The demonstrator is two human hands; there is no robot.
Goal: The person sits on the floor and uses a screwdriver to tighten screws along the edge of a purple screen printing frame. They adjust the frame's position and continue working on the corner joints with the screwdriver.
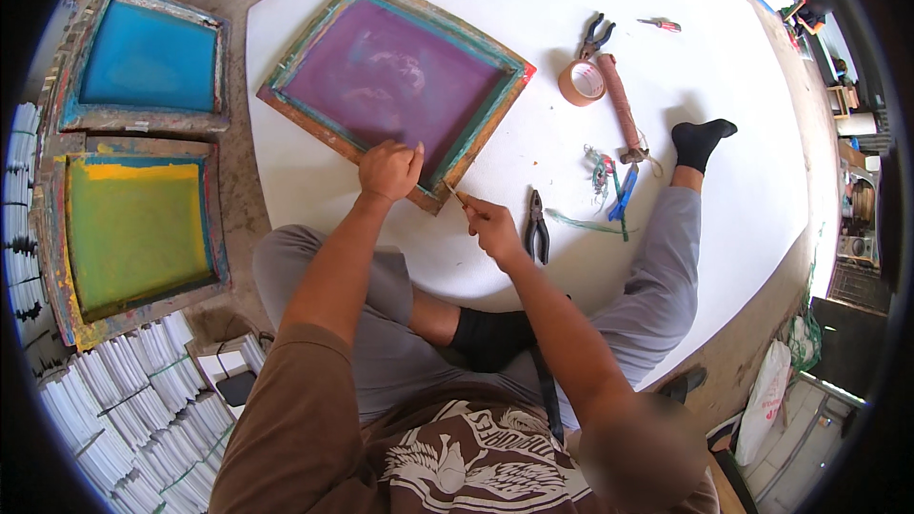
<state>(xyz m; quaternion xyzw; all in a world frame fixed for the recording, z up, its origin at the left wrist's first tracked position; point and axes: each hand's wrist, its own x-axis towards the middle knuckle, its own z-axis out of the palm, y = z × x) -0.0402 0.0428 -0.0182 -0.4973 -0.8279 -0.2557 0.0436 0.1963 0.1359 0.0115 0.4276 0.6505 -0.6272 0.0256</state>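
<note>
A wooden screen-printing frame (476, 154) with purple mesh lies tilted at an angle on a white board in front of me. My left hand (388, 169) is closed over its near edge, fingers on the inner rim and thumb toward the mesh. At the near right corner, my right hand (491, 227) pinches a thin, yellowish tool (460, 196) whose tip meets the wood. The tool's exact kind is too small to tell. Just right of that hand lie black-handled pliers (538, 227), apart from it.
On the white board (743, 67) lie more pliers (597, 36), a tape roll (582, 83), a string-wrapped rod (621, 105), a screwdriver (660, 25), a blue-handled tool (624, 192) and green string (586, 225). Blue (152, 52) and yellow-green (138, 233) screens stand left, above paper stacks (143, 419).
</note>
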